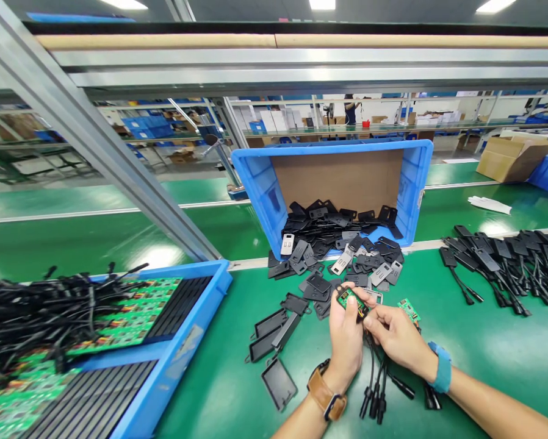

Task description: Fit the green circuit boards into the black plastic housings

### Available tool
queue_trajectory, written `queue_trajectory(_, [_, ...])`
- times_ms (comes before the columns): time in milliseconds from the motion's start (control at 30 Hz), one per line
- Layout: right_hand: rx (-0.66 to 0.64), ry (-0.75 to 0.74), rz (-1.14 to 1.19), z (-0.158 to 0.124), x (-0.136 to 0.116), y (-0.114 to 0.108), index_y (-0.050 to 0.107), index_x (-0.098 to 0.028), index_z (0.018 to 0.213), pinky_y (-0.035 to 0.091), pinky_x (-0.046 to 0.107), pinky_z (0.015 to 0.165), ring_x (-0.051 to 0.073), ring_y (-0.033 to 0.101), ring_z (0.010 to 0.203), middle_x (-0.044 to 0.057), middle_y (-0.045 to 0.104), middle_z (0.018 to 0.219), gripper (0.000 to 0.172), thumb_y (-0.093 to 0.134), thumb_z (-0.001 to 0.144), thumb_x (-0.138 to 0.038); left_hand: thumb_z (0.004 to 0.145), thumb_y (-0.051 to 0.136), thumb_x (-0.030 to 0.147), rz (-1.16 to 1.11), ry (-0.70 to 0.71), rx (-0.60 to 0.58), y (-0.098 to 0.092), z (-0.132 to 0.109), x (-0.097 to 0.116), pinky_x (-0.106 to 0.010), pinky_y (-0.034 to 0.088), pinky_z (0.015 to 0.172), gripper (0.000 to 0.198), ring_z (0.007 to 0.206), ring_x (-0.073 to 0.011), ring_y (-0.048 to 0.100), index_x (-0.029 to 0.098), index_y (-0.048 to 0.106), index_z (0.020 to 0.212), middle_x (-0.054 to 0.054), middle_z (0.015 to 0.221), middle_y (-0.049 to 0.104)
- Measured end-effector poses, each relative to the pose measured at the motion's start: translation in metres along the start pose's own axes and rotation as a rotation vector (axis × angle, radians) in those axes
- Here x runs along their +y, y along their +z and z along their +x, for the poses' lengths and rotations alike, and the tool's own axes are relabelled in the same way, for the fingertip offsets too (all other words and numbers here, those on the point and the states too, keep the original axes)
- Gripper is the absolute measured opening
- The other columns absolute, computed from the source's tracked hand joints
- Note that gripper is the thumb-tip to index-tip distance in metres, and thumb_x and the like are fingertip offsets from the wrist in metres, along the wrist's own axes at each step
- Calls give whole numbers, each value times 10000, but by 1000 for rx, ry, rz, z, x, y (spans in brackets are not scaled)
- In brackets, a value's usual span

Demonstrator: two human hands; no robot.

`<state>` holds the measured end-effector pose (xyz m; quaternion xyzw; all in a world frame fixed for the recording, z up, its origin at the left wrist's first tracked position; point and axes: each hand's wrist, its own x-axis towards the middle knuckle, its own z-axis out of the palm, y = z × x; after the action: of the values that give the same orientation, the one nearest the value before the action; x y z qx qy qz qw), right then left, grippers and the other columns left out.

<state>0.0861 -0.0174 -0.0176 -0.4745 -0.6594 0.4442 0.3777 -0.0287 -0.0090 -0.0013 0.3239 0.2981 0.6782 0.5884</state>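
My left hand (347, 332) is closed around a small green circuit board (353, 301) sitting in a black plastic case, its thumb lying on the board. At the case's lower right end, my right hand (400, 335) pinches near where the wires come out; its fingertips partly hide that spot. Black cables (378, 390) with round connectors hang below the hands. Another green circuit board (409, 310) lies just beyond my right hand. Left of my hands are several black case shells (278, 383). Flat black covers (317, 283) are heaped just beyond my fingers.
A blue bin (258, 204) tipped on its side spills black covers. At left, a blue tray (187, 347) holds boards with cables and black cases. Cased units with cables (489, 262) lie at right, near a white glove (489, 205). A metal frame post (132, 171) slants at left.
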Motion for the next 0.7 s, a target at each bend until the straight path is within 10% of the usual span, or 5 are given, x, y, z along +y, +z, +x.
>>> queue_trajectory(700, [-85, 42, 99, 8, -2, -3, 435, -204, 615, 234, 254, 475, 99, 323, 470, -40, 428, 494, 464, 509, 932, -535, 904, 620, 402, 95, 35, -7, 4, -3, -1, -376, 496, 889, 296, 918, -209, 666, 229, 507, 1116, -33, 909, 660])
